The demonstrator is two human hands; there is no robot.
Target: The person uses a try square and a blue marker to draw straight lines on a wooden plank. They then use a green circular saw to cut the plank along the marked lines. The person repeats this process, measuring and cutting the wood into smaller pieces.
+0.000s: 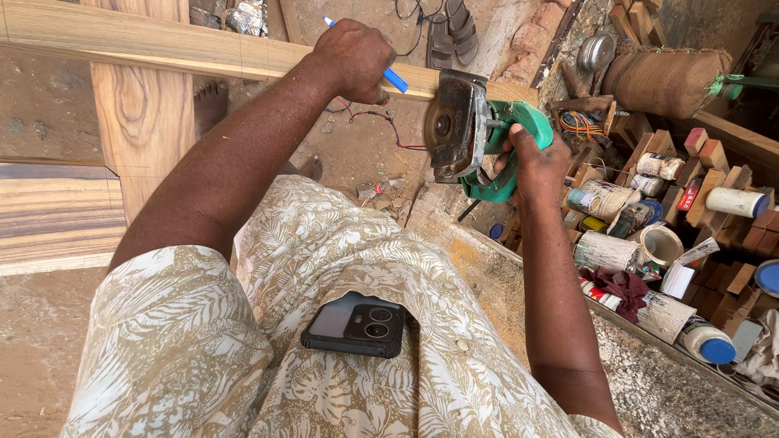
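Our right fingers (519, 150) were wrapped tight around the green handle of the saw (475, 134), the right hand (535, 162) at about three o'clock from its round blade guard. Our left hand (353, 58) was closed too, fingers clamped on a blue pen (395, 79) while the fist pressed down on the plank (162, 45), at roughly nine o'clock from the saw.

The plank ran across the top of the view from nine o'clock toward the saw, resting on a wider upright board (144, 113). The blade met the plank at its right end, where the wood disappeared behind the guard. We judged the cut to be only starting: no severed piece showed, and whether the blade had bitten in was hidden by the guard. The cross-cut itself seemed to remain.

A phone (355, 324) lay on our lap at six o'clock. Cans and wood blocks (649, 195) crowded the ground at four o'clock.
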